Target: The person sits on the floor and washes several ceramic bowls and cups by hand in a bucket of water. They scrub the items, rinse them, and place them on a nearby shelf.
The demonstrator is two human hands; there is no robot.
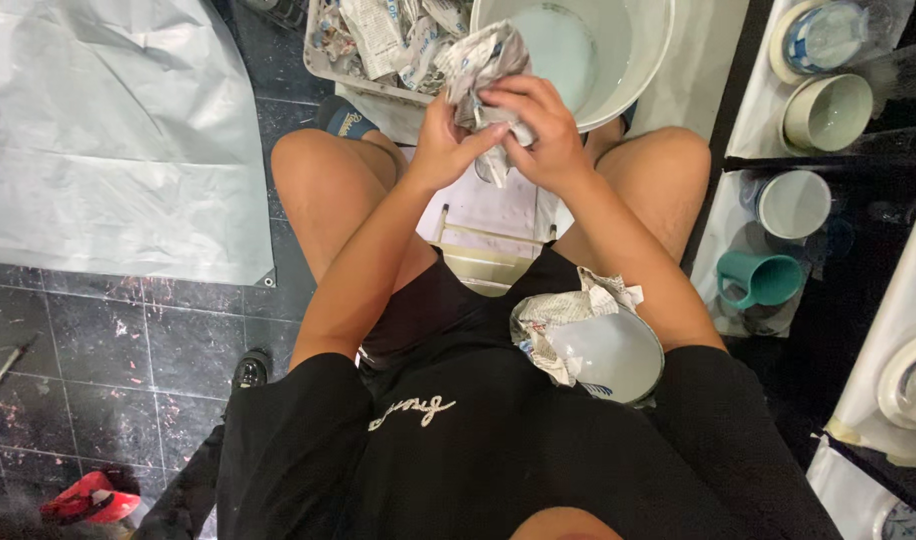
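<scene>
Head view: a crumpled newspaper bundle [483, 70] is clamped between the left hand [443, 140] and the right hand [538, 125], both closed on it, above the knees and just in front of a white bucket [628, 60]. A white bowl [608, 355], partly wrapped in newspaper, is rested on the lap. A teal mug [758, 280] is set on the floor to the right.

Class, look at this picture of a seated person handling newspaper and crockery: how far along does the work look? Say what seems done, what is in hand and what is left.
Done: cups and bowls stand bare at the right, with a teal mug. In hand: the left hand and right hand grip a bundle in crumpled newspaper. Left: a white bowl on the lap is half in paper, and a tray of newspaper pieces waits ahead.
</scene>
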